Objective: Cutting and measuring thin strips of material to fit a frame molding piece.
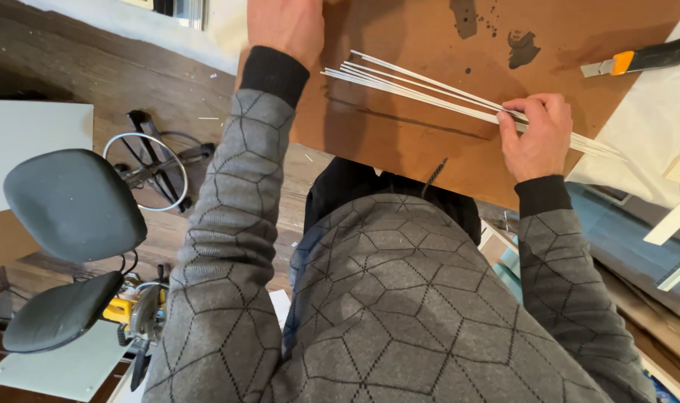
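A bundle of several thin white strips [422, 88] lies across a brown board [399, 157]. My right hand [537, 134] rests on the strips near their right end, fingers curled over them and pinning them to the board. My left hand [284, 26] lies flat on the board's left edge at the top of the view, only partly in frame. The strips fan out slightly toward the left, between my two hands.
A utility knife [642, 56] with an orange and black handle lies at the board's far right. Dark stains [522, 46] mark the board. A grey stool [71, 205] and a yellow power saw [135, 313] stand on the wooden floor at left. White slats [672, 220] lean at right.
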